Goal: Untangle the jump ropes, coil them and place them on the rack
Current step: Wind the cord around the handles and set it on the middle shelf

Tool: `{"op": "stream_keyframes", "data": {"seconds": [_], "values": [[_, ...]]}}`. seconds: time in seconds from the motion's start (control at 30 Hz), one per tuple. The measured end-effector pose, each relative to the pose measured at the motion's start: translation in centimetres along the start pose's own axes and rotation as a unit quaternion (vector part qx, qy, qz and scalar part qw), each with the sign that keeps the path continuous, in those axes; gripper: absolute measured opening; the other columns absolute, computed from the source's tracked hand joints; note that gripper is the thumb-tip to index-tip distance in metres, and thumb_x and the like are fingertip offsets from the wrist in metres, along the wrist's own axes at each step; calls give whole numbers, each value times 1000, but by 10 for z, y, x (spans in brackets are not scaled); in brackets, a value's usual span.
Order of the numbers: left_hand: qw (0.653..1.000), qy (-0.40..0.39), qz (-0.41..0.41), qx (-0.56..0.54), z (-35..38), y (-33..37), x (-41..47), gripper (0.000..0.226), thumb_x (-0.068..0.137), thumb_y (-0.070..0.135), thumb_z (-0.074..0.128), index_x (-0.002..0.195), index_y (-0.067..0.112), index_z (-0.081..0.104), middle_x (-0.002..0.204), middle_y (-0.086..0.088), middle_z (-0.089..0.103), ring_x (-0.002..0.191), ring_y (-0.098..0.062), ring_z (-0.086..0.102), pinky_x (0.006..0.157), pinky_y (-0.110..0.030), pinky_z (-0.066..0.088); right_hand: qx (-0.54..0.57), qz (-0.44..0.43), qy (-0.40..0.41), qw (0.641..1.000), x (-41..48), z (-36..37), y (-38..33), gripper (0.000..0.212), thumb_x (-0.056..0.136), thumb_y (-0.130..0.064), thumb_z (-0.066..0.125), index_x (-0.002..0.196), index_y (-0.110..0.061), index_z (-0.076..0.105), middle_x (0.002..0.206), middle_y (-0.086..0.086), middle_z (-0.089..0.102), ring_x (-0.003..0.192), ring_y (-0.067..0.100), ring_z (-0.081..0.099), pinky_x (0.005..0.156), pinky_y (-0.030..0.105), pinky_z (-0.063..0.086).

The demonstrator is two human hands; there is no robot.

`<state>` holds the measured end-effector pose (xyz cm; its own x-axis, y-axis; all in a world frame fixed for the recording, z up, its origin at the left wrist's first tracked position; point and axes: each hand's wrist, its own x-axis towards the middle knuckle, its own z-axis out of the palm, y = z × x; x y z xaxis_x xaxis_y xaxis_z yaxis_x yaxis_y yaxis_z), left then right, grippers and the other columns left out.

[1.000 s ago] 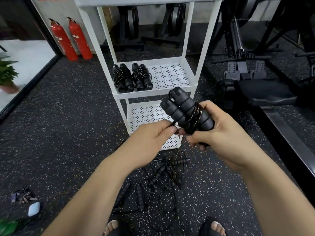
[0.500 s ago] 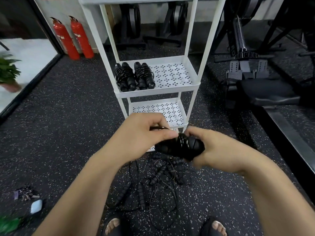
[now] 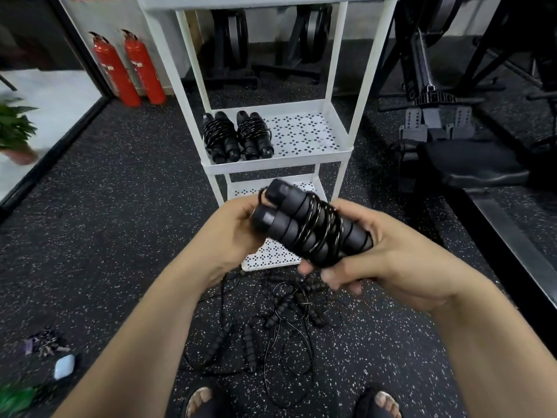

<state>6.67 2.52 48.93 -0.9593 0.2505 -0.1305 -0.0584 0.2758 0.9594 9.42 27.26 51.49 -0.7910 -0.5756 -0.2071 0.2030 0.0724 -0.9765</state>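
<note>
- The coiled jump rope (image 3: 310, 227), two black handles side by side with cord wound round them, is held up in both hands before the white rack (image 3: 277, 165).
- The left hand (image 3: 232, 233) curls round the capped ends, its fingers hidden behind the handles.
- The right hand (image 3: 385, 260) grips the other end, thumb on top and fingertips (image 3: 331, 277) beneath.
- Two wound ropes (image 3: 238, 137) lie on the middle shelf, and tangled ropes (image 3: 280, 318) lie on the floor.

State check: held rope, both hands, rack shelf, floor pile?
Black foam-handled jump rope: cord wound round both handles, held in both hands.
Left hand: grips the handles' cap end.
Right hand: grips the other end.
Two coiled black ropes: lying side by side on the middle shelf of the white metal rack.
Black rope pile on the floor: tangled, loose.
</note>
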Motion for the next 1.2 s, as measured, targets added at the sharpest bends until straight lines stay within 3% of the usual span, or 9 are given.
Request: {"op": "stream_keyframes", "data": {"seconds": [0.07, 0.17, 0.27, 0.4, 0.6, 0.9, 1.03, 1.1, 1.2], "values": [[1000, 0, -15, 1, 7, -7, 2, 45, 111, 16, 54, 68, 27, 60, 54, 12, 44, 48, -8, 34, 54, -31, 27, 30, -23, 49, 998, 3, 0, 2, 61, 84, 18, 73, 138, 0, 52, 110, 29, 76, 72, 23, 64, 54, 28, 45], [999, -16, -13, 49, 21, -7, 4, 32, 105, 57, 49, 84, 45, 70, 55, 15, 42, 49, -7, 35, 54, -30, 28, 37, -48, 125, 990, 7, -1, 5, 53, 83, 19, 73, 129, -1, 57, 107, 28, 77, 73, 26, 62, 54, 32, 43], [985, -36, 5, 169, 29, -7, 5, 27, 111, 48, 46, 101, 38, 69, 54, 20, 49, 48, 1, 42, 56, -29, 37, 32, -55, 184, 981, 10, -2, 9, 47, 83, 19, 73, 123, 0, 57, 105, 27, 77, 74, 27, 61, 56, 36, 41], [964, -62, 1, 259, 38, -4, 0, 39, 111, 51, 47, 88, 23, 60, 63, 11, 51, 52, -3, 40, 54, -28, 36, -3, -49, 244, 969, 12, -9, 13, 41, 82, 19, 74, 114, -3, 60, 100, 20, 80, 75, 29, 64, 57, 38, 44], [946, -98, 14, 308, 35, 7, -9, 33, 108, 53, 55, 81, 34, 62, 58, 13, 51, 52, -5, 41, 54, -31, 33, -172, 14, 275, 946, 16, -20, 24, 43, 71, 3, 79, 99, -26, 66, 87, 12, 77, 66, 27, 60, 58, 44, 48], [978, -35, 42, 201, 19, 18, -12, 22, 93, 46, 79, 80, 28, 75, 55, 16, 58, 46, 1, 44, 49, -18, 33, -345, 126, 118, 922, 16, -14, 22, 42, 67, -2, 83, 96, -25, 63, 75, 4, 68, 61, 17, 57, 54, 43, 50], [988, -13, 44, 144, 5, 16, -10, 17, 84, 42, 87, 82, 28, 77, 76, 4, 75, 70, -18, 68, 70, -36, 58, -272, 135, 14, 953, 10, -7, 15, 45, 72, 5, 79, 103, -25, 65, 95, 13, 79, 72, 22, 68, 58, 44, 56], [992, 1, 64, 106, 0, 15, -9, 17, 81, 38, 89, 83, 25, 78, 82, -5, 76, 80, -30, 69, 81, -45, 58, -236, 135, -34, 962, 7, -4, 9, 44, 77, 10, 77, 108, -19, 64, 100, 10, 81, 80, 20, 70, 60, 36, 53], [994, 18, 83, 67, -8, 9, -6, 22, 78, 43, 85, 84, 23, 77, 83, -21, 67, 71, -25, 53, 69, -34, 42, -171, 129, -90, 973, 0, -1, 2, 42, 84, 15, 75, 116, -8, 61, 105, 13, 81, 82, 21, 68, 61, 32, 48]]}}
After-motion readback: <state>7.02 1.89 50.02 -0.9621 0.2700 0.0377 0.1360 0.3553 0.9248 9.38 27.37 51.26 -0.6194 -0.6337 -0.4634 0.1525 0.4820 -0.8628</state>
